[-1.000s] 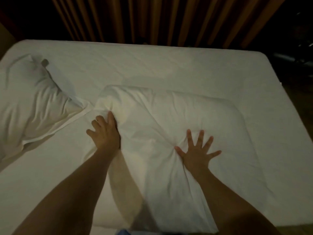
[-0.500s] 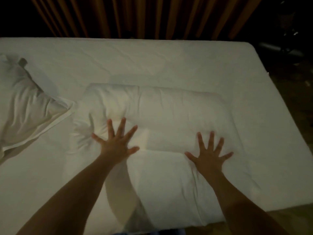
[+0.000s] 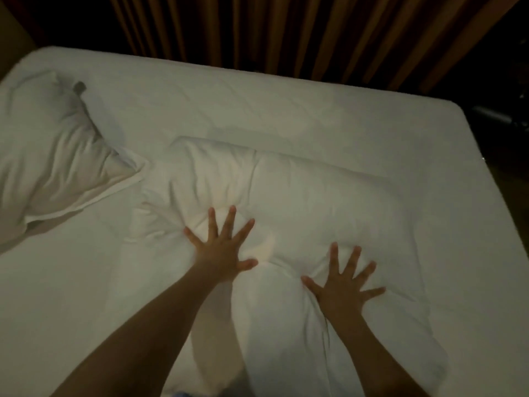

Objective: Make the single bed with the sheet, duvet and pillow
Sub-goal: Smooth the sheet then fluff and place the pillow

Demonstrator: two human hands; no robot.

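Pressing flat with splayed fingers, the left hand [image 3: 221,253] and right hand [image 3: 342,290] sink into the pillow [image 3: 300,202] mid-bed on the sheet [image 3: 257,104]; soft and light, it looks best lifted by its corners

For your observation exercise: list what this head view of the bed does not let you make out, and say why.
- Pillow under the left hand and right hand: its near end is cut off by the bottom edge.
- Second pillow: its left side is cut off by the left edge.
- Dark object behind it: too small and dim to identify.
- Area beyond the curtain: lost in darkness.
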